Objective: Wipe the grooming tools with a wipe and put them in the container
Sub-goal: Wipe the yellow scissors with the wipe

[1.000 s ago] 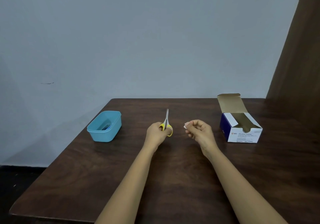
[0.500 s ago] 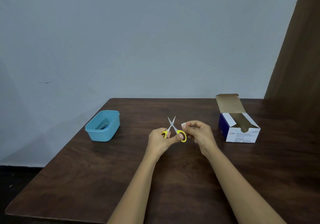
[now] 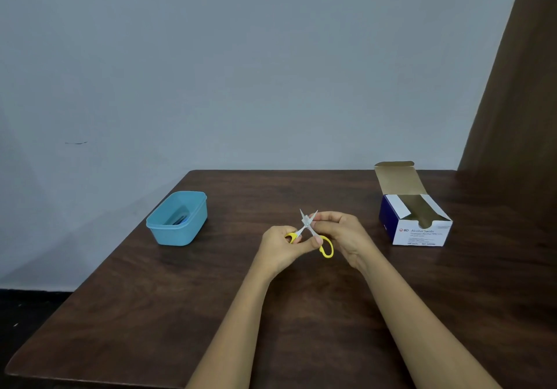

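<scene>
- A light blue plastic container (image 3: 177, 219), rectangular with rounded corners and no lid on it, sits on the left part of the dark wooden table (image 3: 211, 313). Something blue and dark lies on its floor, too small to make out.
- The left hand (image 3: 283, 248) is curled closed around the yellow-handled scissors (image 3: 310, 232), with the thumb pressing at one yellow finger loop and the other loop mostly covered by the fingers.
- The scissors are held above the table near its middle, well apart from the container, with the handles toward the person and the two short metal blades spread apart in a V that points up and away.
- A small white wipe (image 3: 308, 219) sits at the blades near where they cross, partly covered by fingertips, so its full shape is hard to tell.
- The right hand (image 3: 340, 232) is closed in a pinch, thumb and fingertips gripping the wipe against a blade; the other fingers are bent in behind it. The lower yellow loop shows just under this hand.
- An open cardboard box of alcohol swabs (image 3: 422, 232), white and dark blue, stands on the right part of the table with its lid flap tilted up and back; the printed front faces the person.
</scene>
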